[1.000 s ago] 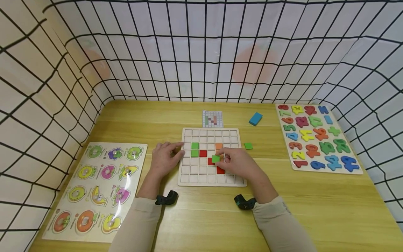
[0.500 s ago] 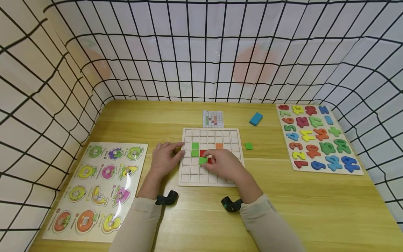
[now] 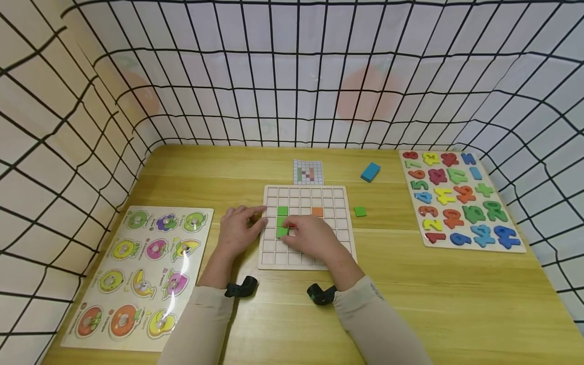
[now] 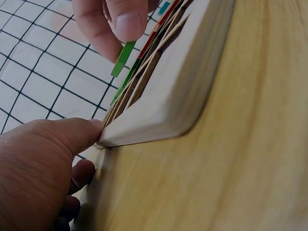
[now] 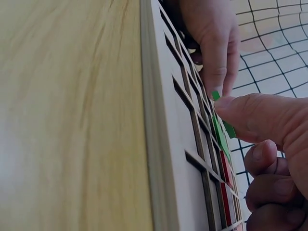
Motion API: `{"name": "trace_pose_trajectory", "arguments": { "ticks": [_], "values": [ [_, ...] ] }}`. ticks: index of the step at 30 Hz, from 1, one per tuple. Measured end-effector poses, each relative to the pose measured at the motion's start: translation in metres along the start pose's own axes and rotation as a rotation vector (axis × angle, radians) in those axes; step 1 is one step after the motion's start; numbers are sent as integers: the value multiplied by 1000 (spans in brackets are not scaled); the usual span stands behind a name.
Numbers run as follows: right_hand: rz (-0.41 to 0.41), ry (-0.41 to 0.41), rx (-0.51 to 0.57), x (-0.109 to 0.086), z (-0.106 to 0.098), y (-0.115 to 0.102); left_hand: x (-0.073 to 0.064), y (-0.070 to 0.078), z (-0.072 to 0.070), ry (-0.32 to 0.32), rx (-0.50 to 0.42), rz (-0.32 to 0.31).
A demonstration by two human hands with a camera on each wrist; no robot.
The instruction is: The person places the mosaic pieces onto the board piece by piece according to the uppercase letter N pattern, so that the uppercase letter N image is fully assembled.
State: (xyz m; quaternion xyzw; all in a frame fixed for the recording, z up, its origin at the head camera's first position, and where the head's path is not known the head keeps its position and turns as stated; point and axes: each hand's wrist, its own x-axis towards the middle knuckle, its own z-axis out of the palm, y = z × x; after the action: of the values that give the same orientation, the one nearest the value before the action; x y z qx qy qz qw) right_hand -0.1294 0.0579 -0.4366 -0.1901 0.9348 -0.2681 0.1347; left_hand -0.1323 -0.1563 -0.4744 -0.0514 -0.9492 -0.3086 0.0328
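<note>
My right hand (image 3: 315,238) pinches a green square tile (image 3: 282,232) between thumb and finger over the left part of the wooden grid board (image 3: 274,262). In the left wrist view that tile (image 4: 123,58) is tilted, standing clear of the grid. Just behind it, green tiles (image 3: 282,210) sit in the same column of cells. Red tiles (image 5: 226,168) show in the right wrist view; the right hand mostly covers them from the head. An orange tile (image 3: 317,211) lies farther right. My left hand (image 3: 239,228) touches the board's left edge with thumb and finger.
A printed pattern card (image 3: 308,172) lies behind the board. To the right are a loose green tile (image 3: 360,211), a blue block (image 3: 370,172) and a number puzzle (image 3: 461,203). A fruit puzzle (image 3: 141,274) lies at left. Black wire mesh (image 3: 298,91) surrounds the table.
The right hand has carried the green tile leftward across the board, from near the orange tile to the green column. The left hand stays at the board's edge.
</note>
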Motion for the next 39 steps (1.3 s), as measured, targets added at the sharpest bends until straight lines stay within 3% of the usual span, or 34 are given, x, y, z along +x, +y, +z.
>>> {"name": "trace_pose_trajectory", "arguments": {
  "ticks": [8,24,39],
  "values": [
    [-5,6,-52,4,4,-2,0,0,-1,-4,-3,-3],
    [6,-11,-41,3,2,-2,0,-1,0,-3,-7,2],
    [99,19,56,-7,-22,13,1,0,0,-5,-6,-13]
  ]
}}
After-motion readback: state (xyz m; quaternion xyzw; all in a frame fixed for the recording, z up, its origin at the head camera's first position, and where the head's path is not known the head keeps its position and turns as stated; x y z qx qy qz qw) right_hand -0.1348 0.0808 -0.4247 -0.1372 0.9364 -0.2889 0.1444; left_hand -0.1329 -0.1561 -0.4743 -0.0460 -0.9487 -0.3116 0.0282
